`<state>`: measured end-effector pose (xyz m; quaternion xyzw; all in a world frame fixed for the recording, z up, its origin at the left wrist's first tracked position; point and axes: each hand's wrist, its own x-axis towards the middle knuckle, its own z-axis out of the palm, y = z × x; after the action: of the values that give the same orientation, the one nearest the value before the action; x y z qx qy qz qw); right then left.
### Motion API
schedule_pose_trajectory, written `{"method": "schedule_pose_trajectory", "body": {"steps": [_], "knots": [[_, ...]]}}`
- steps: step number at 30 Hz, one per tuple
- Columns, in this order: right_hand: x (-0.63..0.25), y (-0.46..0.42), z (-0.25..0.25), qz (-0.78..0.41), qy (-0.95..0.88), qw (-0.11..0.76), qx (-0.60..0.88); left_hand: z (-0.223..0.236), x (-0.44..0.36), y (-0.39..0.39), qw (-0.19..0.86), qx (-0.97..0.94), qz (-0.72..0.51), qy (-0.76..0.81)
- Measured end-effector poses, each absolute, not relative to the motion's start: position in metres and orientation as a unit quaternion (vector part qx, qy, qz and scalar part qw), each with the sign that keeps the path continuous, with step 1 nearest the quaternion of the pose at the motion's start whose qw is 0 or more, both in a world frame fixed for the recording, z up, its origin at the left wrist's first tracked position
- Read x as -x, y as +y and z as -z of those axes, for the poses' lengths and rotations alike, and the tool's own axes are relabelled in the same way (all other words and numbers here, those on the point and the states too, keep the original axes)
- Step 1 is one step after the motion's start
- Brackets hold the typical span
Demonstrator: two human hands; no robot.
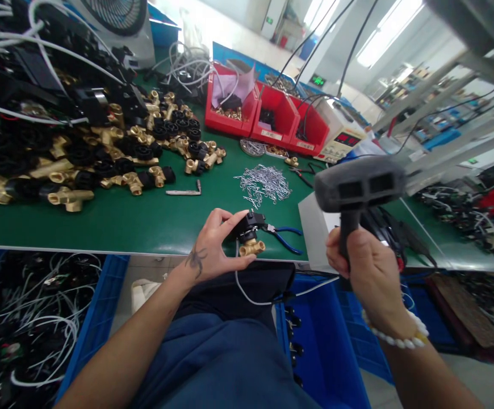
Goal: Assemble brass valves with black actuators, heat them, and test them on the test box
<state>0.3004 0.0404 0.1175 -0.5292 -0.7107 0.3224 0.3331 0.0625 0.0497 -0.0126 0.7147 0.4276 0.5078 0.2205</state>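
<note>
Nearest to the camera, a dark mallet (361, 175) is raised above the bench (179, 222), the right hand (368, 261) clamped around its handle, perhaps for keeping it clear of the work; at the bench's front edge, the left hand (217, 244) grips a black-and-brass valve unit (249, 234) between thumb and index finger, probably to steady it; pliers (277, 230) lie just beside, seemingly within easy reach. Motion slightly blurs the mallet; the left palm hides the unit's near side, and I cannot tell whether it rests fully on the bench.
</note>
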Motion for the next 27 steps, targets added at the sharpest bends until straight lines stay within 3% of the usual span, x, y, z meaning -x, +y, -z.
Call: {"method": "schedule_pose_trajectory", "body": {"steps": [4,5,9,11,15,16,17,21,22,23,27], "knots": [[-0.303,0.043,-0.122,-0.242,-0.792,0.162,0.537,0.013,-0.062,0.05,0.227,-0.709,-0.512,0.428],[-0.305,0.043,-0.124,-0.238,-0.786,0.184,0.54,0.013,-0.062,0.05,0.225,-0.711,-0.511,0.428],[-0.304,0.038,-0.127,-0.239,-0.699,0.428,0.521,0.013,-0.062,0.05,0.214,-0.719,-0.507,0.423],[-0.301,0.038,-0.123,-0.218,-0.701,0.449,0.509,0.013,-0.062,0.05,0.215,-0.719,-0.51,0.42],[-0.298,0.042,-0.117,-0.179,-0.807,0.189,0.53,0.013,-0.062,0.05,0.231,-0.709,-0.517,0.421],[-0.299,0.043,-0.119,-0.165,-0.813,0.164,0.534,0.013,-0.062,0.05,0.233,-0.707,-0.518,0.422],[-0.301,0.043,-0.12,-0.157,-0.807,0.185,0.538,0.013,-0.062,0.05,0.233,-0.707,-0.518,0.422],[-0.303,0.041,-0.12,-0.164,-0.729,0.439,0.5,0.013,-0.063,0.051,0.229,-0.713,-0.512,0.42],[-0.303,0.04,-0.118,-0.159,-0.727,0.459,0.486,0.013,-0.062,0.051,0.23,-0.714,-0.511,0.42],[-0.302,0.04,-0.115,-0.148,-0.745,0.436,0.482,0.013,-0.062,0.051,0.232,-0.714,-0.511,0.419],[-0.297,0.041,-0.118,-0.099,-0.839,0.176,0.505,0.012,-0.062,0.051,0.238,-0.709,-0.515,0.418]]}}
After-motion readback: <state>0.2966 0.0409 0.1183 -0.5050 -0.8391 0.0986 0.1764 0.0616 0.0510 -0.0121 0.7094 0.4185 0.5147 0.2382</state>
